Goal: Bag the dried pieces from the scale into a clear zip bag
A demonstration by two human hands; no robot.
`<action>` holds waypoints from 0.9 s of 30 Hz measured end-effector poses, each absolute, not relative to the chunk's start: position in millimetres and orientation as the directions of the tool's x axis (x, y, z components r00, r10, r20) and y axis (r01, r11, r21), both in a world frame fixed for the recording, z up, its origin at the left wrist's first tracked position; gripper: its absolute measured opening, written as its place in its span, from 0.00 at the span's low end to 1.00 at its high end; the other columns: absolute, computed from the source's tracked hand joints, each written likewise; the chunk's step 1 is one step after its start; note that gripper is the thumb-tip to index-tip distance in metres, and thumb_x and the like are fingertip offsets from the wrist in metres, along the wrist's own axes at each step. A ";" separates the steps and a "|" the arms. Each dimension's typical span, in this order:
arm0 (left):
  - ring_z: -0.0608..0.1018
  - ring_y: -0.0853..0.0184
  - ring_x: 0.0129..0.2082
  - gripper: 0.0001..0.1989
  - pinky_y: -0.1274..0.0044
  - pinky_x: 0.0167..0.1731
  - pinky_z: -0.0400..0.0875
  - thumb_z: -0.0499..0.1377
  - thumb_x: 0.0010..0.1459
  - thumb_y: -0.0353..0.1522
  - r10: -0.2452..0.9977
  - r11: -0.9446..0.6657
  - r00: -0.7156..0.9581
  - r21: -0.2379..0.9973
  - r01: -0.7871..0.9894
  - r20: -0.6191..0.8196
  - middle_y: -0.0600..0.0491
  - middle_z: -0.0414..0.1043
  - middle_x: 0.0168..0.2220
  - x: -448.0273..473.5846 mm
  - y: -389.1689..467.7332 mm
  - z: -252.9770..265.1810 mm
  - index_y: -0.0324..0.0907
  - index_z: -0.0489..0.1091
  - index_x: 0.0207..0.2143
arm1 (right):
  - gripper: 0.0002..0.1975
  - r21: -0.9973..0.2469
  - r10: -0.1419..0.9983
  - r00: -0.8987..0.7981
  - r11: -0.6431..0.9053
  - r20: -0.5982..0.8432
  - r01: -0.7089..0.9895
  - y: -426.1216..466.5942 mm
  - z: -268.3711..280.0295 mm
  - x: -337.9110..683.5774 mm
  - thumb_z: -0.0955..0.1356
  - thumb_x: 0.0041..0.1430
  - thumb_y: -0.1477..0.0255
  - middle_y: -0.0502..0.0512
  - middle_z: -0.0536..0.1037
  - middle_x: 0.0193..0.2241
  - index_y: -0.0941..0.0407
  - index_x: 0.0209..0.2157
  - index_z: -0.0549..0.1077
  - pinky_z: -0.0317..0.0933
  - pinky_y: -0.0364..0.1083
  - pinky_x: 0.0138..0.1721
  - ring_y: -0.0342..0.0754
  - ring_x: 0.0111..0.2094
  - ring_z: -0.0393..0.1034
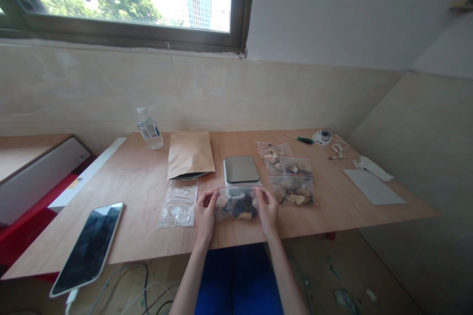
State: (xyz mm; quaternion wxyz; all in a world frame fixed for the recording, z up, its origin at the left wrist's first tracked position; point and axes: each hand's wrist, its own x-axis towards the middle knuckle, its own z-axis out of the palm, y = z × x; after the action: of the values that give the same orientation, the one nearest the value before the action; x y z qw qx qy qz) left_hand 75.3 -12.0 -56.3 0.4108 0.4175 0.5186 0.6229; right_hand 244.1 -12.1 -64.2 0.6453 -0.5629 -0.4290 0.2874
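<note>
A clear zip bag (238, 206) with a red seal line holds dark and tan dried pieces. My left hand (205, 211) pinches its upper left corner, and my right hand (267, 208) pinches the upper right corner. The bag is in front of a small digital scale (242, 169) with a metal top, hiding part of its front edge. Beside my left hand lies a clear plastic bag (179, 204), seemingly without contents. To the right of my right hand are several filled zip bags (293, 184), overlapping each other, with pale and brown dried pieces inside.
Behind the clear bag lies a kraft paper pouch (191, 155), near a water bottle (150, 129). A phone (90, 246) with a cable overhangs the table's front left edge. At right are a screwdriver (303, 140), a white camera (322, 137) and a white sheet (373, 187).
</note>
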 end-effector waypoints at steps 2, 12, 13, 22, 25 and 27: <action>0.76 0.63 0.35 0.14 0.74 0.37 0.68 0.61 0.50 0.42 0.935 -0.128 -0.339 0.990 -0.051 0.104 0.51 0.75 0.31 76.1 -12.1 -56.5 0.39 0.73 0.32 | 0.17 -0.973 0.852 0.469 0.192 0.231 0.129 -12.2 -65.8 244.6 0.65 0.55 0.58 0.56 0.79 0.27 0.59 0.32 0.76 0.66 0.44 0.31 0.48 0.29 0.73; 0.76 0.62 0.33 0.15 0.73 0.36 0.69 0.61 0.49 0.43 0.916 -0.104 -0.392 0.994 -0.021 0.087 0.50 0.75 0.31 77.7 -13.9 -54.3 0.39 0.72 0.31 | 0.16 -0.964 0.820 0.510 0.193 0.260 0.181 -13.1 -67.4 241.3 0.66 0.54 0.59 0.56 0.78 0.26 0.59 0.31 0.75 0.65 0.42 0.26 0.47 0.26 0.71; 0.76 0.63 0.33 0.15 0.73 0.36 0.69 0.62 0.49 0.43 0.917 -0.103 -0.390 0.994 -0.028 0.085 0.50 0.75 0.31 77.8 -13.7 -53.8 0.39 0.72 0.31 | 0.16 -0.960 0.811 0.517 0.196 0.274 0.201 -12.9 -67.7 241.7 0.66 0.54 0.59 0.56 0.77 0.26 0.59 0.30 0.75 0.65 0.43 0.27 0.46 0.26 0.71; 0.75 0.65 0.31 0.17 0.76 0.31 0.67 0.61 0.48 0.44 0.929 -0.053 -0.370 0.998 -0.045 0.033 0.51 0.74 0.29 79.7 -13.6 -52.7 0.39 0.73 0.31 | 0.15 -0.950 0.792 0.526 0.230 0.309 0.211 -12.6 -66.3 242.0 0.67 0.53 0.60 0.56 0.76 0.28 0.59 0.29 0.73 0.65 0.45 0.34 0.47 0.30 0.71; 0.74 0.65 0.31 0.16 0.77 0.32 0.67 0.61 0.49 0.43 0.928 -0.055 -0.370 0.997 -0.046 0.034 0.51 0.74 0.29 80.5 -14.0 -53.2 0.39 0.73 0.30 | 0.15 -0.955 0.796 0.527 0.233 0.297 0.185 -12.3 -67.4 241.7 0.67 0.53 0.60 0.55 0.77 0.28 0.59 0.29 0.73 0.66 0.46 0.34 0.48 0.30 0.71; 0.74 0.66 0.32 0.15 0.77 0.33 0.67 0.61 0.50 0.43 0.932 -0.070 -0.361 0.995 -0.072 0.039 0.51 0.74 0.30 80.5 -13.7 -53.7 0.39 0.72 0.30 | 0.16 -0.964 0.806 0.528 0.220 0.267 0.151 -12.4 -68.4 242.0 0.67 0.53 0.59 0.56 0.77 0.28 0.59 0.29 0.74 0.66 0.45 0.34 0.48 0.31 0.72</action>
State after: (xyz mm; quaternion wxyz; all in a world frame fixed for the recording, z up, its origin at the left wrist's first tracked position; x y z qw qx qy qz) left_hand 80.5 -13.7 -53.7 0.4066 0.3925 0.5474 0.6173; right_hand 242.0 -12.4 -68.4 0.6598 -0.5731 -0.4179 0.2481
